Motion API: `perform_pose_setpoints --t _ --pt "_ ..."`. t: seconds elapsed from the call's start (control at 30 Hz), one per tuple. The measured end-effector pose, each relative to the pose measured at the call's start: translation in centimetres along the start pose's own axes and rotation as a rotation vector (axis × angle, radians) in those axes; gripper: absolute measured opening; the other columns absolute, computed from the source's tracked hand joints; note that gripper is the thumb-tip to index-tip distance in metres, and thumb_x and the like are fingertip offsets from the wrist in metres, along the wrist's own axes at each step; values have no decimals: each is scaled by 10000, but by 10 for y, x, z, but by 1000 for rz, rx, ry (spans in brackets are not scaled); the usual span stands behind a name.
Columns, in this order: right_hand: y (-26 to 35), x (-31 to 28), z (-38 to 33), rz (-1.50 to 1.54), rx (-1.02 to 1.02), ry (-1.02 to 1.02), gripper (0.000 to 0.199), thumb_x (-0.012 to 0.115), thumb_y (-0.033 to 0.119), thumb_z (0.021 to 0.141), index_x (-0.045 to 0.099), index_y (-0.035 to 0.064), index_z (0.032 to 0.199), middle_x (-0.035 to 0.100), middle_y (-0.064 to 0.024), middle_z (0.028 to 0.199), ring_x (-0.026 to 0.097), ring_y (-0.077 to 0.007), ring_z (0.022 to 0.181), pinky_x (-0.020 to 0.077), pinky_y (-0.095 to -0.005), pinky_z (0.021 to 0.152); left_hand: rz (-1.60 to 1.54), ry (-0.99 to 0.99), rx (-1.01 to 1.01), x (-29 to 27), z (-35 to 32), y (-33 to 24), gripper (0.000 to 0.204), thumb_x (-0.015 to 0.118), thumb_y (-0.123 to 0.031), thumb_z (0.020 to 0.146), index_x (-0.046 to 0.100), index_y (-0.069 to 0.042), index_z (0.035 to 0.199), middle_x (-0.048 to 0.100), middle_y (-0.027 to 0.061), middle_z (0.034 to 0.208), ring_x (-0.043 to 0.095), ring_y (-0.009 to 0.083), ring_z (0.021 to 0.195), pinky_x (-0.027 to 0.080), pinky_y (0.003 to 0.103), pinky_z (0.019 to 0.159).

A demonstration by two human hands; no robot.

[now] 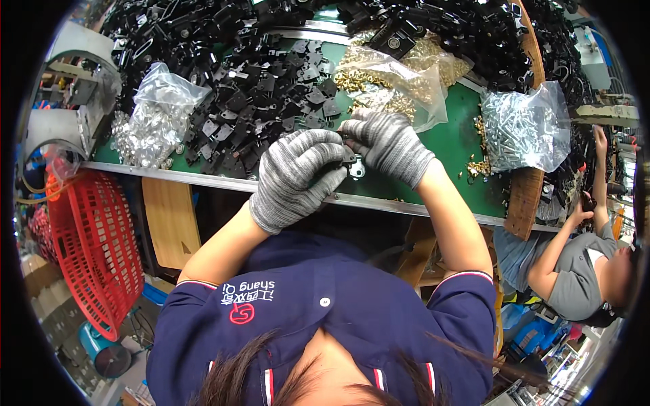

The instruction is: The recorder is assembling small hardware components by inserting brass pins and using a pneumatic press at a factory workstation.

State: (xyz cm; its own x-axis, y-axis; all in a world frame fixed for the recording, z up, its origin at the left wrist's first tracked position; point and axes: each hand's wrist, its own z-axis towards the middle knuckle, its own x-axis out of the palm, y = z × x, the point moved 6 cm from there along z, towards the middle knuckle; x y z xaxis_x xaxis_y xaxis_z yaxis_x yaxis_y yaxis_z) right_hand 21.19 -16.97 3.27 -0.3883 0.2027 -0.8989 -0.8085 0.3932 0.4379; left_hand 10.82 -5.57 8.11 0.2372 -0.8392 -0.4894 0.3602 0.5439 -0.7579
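Observation:
Both my hands wear grey knit gloves and meet over the front edge of a green work table (453,145). My left hand (298,177) is closed around a small black part with a silver metal piece (353,166). My right hand (389,145) pinches the same part from above with its fingertips. The part is mostly hidden by the gloves. A heap of black plastic parts (264,95) lies just beyond my hands.
A clear bag of silver hardware (152,118) sits at the left, a bag of brass pieces (396,78) behind my hands, a bag of silver screws (525,128) at the right. A red plastic basket (91,250) hangs below left. A co-worker in grey (582,271) works at right.

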Motion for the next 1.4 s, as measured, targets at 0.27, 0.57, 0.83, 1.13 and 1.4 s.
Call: perform_pose_setpoints --t 0.27,0.57,0.83,1.13,1.4 --pt "9 9 17 -348 48 357 171 632 204 880 643 108 1021 660 -133 897 675 -335 863 541 -437 721 64 -66 137 9 -3 9 223 789 -73 714 714 -80 924 696 85 983 677 291 841 552 395 733" --pt "-17 -3 24 -31 90 146 128 620 172 854 679 83 925 679 -161 829 678 -366 800 543 -455 723 96 7 136 11 -4 2 252 793 -39 716 707 -82 948 688 102 1040 672 312 910 541 405 786" --pt "6 9 30 -406 -88 -3 142 630 139 754 757 84 788 718 -171 776 710 -317 720 561 -471 670 169 20 240 15 1 -8 243 720 -29 743 686 -71 980 668 116 1041 662 338 894 546 428 765" --pt "-1 -23 -31 1304 369 -237 75 686 97 882 699 26 862 661 -47 658 619 -138 500 488 -287 470 166 -106 300 22 -14 0 190 722 33 754 665 -42 919 676 139 1026 653 337 915 535 435 788" --pt "19 -12 -43 1013 394 -229 91 691 101 887 713 14 872 690 -57 708 618 -99 547 486 -256 510 134 -184 257 27 -25 8 204 739 36 743 682 -44 922 672 139 1018 643 322 884 525 410 769"
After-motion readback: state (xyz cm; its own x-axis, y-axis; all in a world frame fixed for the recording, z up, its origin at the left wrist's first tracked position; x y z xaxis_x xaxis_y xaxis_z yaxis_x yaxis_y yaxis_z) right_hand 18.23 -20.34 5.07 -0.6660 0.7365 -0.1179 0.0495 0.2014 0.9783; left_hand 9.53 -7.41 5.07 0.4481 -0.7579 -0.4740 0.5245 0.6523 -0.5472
